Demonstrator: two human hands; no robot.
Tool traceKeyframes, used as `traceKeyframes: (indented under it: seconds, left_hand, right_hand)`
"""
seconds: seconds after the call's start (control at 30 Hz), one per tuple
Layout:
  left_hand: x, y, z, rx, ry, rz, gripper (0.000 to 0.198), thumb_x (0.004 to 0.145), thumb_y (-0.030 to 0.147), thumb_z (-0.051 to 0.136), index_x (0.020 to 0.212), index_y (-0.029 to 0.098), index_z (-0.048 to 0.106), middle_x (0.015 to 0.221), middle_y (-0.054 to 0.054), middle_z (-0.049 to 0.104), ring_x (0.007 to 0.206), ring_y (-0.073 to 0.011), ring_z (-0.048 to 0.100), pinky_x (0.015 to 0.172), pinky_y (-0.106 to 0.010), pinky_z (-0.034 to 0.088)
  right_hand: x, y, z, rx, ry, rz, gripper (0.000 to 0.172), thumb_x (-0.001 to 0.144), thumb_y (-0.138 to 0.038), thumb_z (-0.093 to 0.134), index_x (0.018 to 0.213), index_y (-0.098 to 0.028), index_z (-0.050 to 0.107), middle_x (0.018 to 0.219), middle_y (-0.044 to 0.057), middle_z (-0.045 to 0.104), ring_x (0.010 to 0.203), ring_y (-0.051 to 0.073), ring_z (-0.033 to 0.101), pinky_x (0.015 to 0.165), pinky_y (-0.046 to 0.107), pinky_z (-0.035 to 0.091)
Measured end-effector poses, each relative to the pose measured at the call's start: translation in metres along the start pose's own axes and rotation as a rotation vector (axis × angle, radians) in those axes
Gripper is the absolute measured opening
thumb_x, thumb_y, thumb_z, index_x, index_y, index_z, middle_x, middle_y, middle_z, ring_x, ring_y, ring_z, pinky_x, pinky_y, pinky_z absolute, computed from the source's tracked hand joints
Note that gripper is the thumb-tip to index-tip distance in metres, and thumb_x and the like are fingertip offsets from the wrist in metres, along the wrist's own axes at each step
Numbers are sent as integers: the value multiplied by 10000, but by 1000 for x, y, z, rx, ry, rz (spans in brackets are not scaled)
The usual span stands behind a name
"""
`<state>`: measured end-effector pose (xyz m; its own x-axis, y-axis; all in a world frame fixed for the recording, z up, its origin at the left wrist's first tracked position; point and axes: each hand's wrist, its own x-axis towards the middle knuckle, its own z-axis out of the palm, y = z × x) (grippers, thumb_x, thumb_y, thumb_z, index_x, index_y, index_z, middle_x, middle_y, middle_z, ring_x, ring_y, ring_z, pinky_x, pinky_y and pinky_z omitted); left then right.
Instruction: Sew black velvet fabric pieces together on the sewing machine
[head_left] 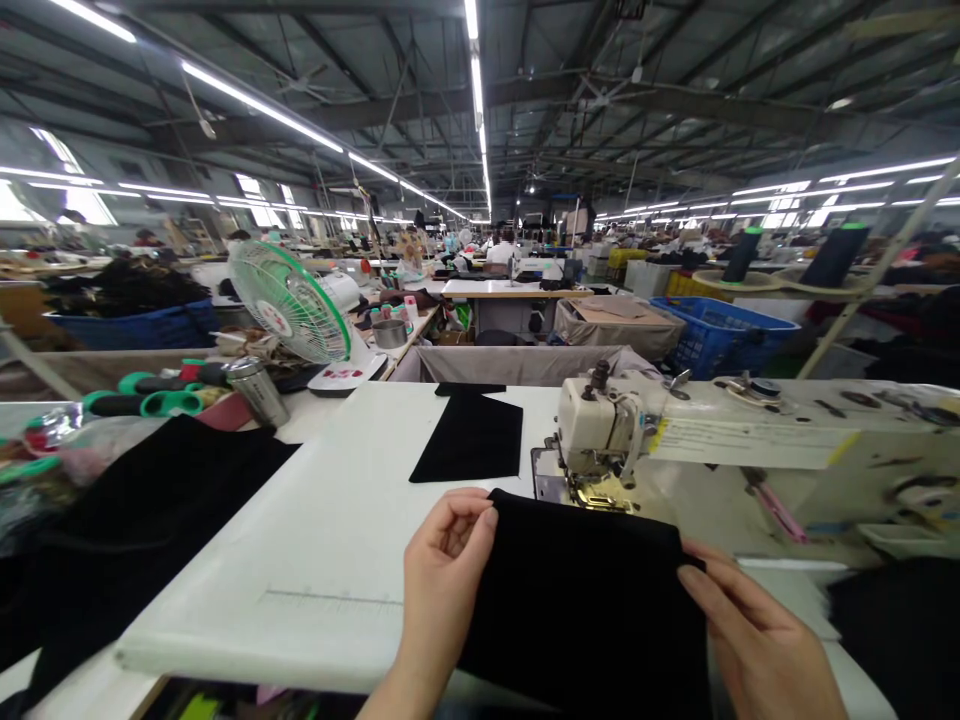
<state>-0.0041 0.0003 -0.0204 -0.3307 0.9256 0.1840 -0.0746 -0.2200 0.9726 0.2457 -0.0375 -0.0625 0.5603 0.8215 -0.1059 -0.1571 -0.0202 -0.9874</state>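
Note:
A piece of black fabric (pixel 592 610) hangs between my two hands in front of the sewing machine (pixel 600 425). My left hand (pixel 448 560) pinches its upper left corner between thumb and fingers. At the upper right corner, my right hand (pixel 757 620) has thumb and fingers closed on the edge. The fabric's top edge is stretched nearly straight, just below the machine's needle area, and its lower part runs out of view. Farther back on the white table (pixel 315 530) lies a flat black fabric panel (pixel 472 437), with a narrow black strip (pixel 471 389) beyond it.
Black cloth (pixel 142 520) drapes over the table's left side, beside thread spools (pixel 161 400) and a metal flask (pixel 257 390). A green-rimmed fan (pixel 292 300) stands behind them. More black fabric (pixel 900 630) lies at right. A blue basket (pixel 724 335) sits beyond the machine.

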Motion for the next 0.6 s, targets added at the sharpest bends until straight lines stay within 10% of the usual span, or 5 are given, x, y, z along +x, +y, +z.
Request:
traceKeyframes:
  seconds: [0.6]
  left_hand:
    - [-9,4,2,-67,34,-43,216,680,359,819,749,179,722,884,-67,733,845,-211,702,813,-299,573]
  right_hand:
    - [-8,-8,0,77,81,36,479,367,-527,932,715,-221,814,1032,80,794,1162,335,666,788,184,599]
